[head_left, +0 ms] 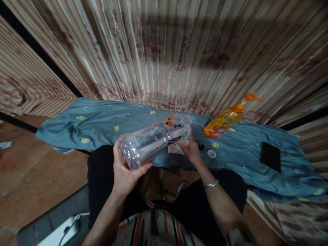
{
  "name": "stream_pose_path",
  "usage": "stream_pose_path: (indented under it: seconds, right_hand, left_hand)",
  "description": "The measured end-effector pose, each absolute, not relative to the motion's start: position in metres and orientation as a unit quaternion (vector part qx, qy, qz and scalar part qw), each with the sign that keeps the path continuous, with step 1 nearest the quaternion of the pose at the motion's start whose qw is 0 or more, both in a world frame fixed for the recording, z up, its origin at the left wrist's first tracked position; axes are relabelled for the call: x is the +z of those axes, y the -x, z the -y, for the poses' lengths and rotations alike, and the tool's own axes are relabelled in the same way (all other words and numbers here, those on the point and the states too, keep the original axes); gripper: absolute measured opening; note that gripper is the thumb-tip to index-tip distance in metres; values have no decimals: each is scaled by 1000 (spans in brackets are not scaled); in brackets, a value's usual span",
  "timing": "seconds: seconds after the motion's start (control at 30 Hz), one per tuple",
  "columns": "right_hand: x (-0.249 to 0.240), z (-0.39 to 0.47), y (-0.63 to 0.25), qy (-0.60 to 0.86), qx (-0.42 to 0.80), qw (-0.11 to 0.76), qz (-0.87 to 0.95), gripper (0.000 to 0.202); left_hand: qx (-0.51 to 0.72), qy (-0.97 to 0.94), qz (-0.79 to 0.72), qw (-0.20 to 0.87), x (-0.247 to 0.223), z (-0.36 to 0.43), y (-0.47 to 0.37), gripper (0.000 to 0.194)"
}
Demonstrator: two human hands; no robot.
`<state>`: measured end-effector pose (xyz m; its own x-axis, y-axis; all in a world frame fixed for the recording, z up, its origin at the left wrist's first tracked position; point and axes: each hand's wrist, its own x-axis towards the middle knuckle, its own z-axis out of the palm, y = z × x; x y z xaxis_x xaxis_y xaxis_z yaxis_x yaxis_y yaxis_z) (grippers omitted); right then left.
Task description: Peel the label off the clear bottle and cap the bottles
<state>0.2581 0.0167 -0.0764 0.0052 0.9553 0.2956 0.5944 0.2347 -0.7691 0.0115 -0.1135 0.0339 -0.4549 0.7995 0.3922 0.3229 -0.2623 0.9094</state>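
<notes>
A clear plastic bottle [153,140] with a printed white and orange label lies tilted across both hands, above the cloth-covered bench. Around its left end my left hand [125,171] is closed, the thumb along the lower side. My right hand [191,150] grips the right end from below, with some fingers hidden behind the plastic. Just under that end shows a piece of white paper or tissue [175,148]; whether the right hand touches it, I cannot tell. Right of this hand lie a small black object [201,147] and a small translucent cap [211,153].
An orange pump bottle [222,119] leans on the blue-grey patterned cloth [133,118]. Farther right lies a dark phone [271,157]. A striped curtain [166,61] hangs behind. At lower left, a white device with a cable [61,232] rests on a dark surface.
</notes>
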Motion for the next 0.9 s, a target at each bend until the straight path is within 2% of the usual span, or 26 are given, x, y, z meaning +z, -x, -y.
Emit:
stream_pose_path:
  seconds: [0.5, 0.73, 0.9]
  right_hand:
    - [-76, -15, -258, 578, 235, 409, 666, 59]
    - [-76, -15, -256, 574, 241, 411, 666, 84]
    - [-74, -14, -256, 590, 247, 412, 649, 90]
  left_hand:
    - [623, -491, -578, 193, 34, 114, -10, 107]
    - [623, -485, -579, 202, 32, 114, -10, 109]
    - [626, -482, -578, 206, 33, 114, -10, 109]
